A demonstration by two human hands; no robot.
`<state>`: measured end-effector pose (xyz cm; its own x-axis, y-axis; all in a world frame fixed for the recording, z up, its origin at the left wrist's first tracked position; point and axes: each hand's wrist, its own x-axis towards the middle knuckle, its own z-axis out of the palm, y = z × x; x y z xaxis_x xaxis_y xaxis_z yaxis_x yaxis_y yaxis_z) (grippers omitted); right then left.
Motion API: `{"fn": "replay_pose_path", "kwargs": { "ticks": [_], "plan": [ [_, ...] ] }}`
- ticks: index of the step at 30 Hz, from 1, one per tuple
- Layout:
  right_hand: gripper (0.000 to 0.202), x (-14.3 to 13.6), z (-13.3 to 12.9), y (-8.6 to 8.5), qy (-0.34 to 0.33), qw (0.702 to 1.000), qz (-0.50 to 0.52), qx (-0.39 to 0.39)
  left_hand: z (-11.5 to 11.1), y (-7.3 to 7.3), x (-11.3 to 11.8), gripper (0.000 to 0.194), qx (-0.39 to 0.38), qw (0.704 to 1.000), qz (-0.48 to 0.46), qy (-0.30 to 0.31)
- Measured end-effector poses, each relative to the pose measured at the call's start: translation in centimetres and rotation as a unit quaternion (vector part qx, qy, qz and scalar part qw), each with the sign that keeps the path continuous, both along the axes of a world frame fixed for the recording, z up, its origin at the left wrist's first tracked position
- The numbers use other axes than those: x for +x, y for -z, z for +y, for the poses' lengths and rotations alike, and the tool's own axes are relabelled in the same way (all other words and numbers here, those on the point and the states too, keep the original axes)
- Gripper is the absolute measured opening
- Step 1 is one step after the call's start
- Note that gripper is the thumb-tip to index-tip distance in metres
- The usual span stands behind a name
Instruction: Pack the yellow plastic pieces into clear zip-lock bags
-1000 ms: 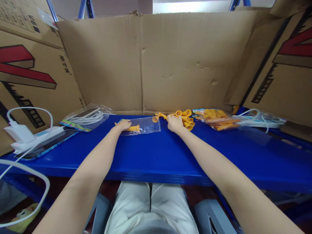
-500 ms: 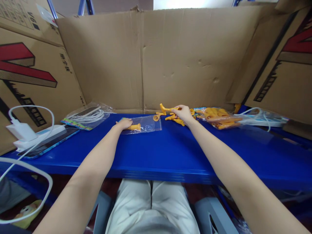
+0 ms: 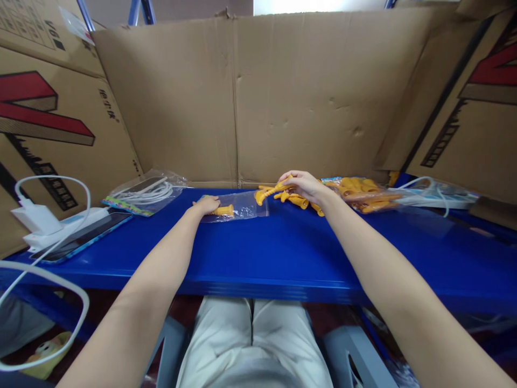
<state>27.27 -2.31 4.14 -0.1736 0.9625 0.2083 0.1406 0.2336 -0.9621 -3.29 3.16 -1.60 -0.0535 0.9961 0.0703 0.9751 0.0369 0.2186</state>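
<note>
My left hand [image 3: 207,205] is closed on the left end of a clear plastic bag [image 3: 248,205] lying flat on the blue table. Inside the bag, next to my fingers, is a yellow plastic piece [image 3: 225,210] with a flared end. My right hand [image 3: 304,185] grips another yellow plastic piece [image 3: 269,192], slim with a curved, flared end pointing left and down over the bag's right edge. Under and around that hand lie several loose yellow plastic pieces [image 3: 299,201], partly hidden by it.
A bag of yellow pieces [image 3: 363,194] lies right of my right arm, near a white power strip [image 3: 436,200]. To the left are a bagged white cable [image 3: 149,191], a phone [image 3: 86,237] and a charger [image 3: 38,215]. Cardboard [image 3: 307,97] walls the back and sides.
My right hand has shifted slightly and turned the yellow piece, so its flared end now tilts down and left toward the bag. My left hand has stayed in place.
</note>
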Motion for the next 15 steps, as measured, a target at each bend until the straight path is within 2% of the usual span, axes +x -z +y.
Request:
{"fn": "replay_pose_path", "kwargs": {
  "ticks": [3, 6, 9, 11, 15],
  "plan": [
    [0.009, 0.0, 0.3, 0.3, -0.008, 1.000, -0.027, 0.002, 0.1, 0.0, 0.0, 0.048, 0.006, 1.000, -0.005, 0.000],
    [0.010, -0.5, 0.9, 1.3, -0.005, 0.999, -0.043, -0.008, 0.2, 0.1, -0.1, 0.049, 0.016, 1.000, -0.009, 0.007],
    [0.010, -1.9, 1.1, 2.5, -0.016, 0.999, -0.015, -0.037, 0.1, 0.1, -0.1, 0.049, 0.025, 1.000, -0.011, 0.014],
    [0.012, -3.0, 0.8, 3.1, -0.049, 0.997, 0.008, -0.064, 0.0, 0.0, -0.1, 0.049, 0.027, 0.999, -0.013, 0.020],
    [0.016, -4.8, 0.2, 3.5, -0.090, 0.989, 0.053, -0.106, -0.3, -0.3, 0.1, 0.047, 0.020, 0.999, -0.016, 0.036]
  ]
}}
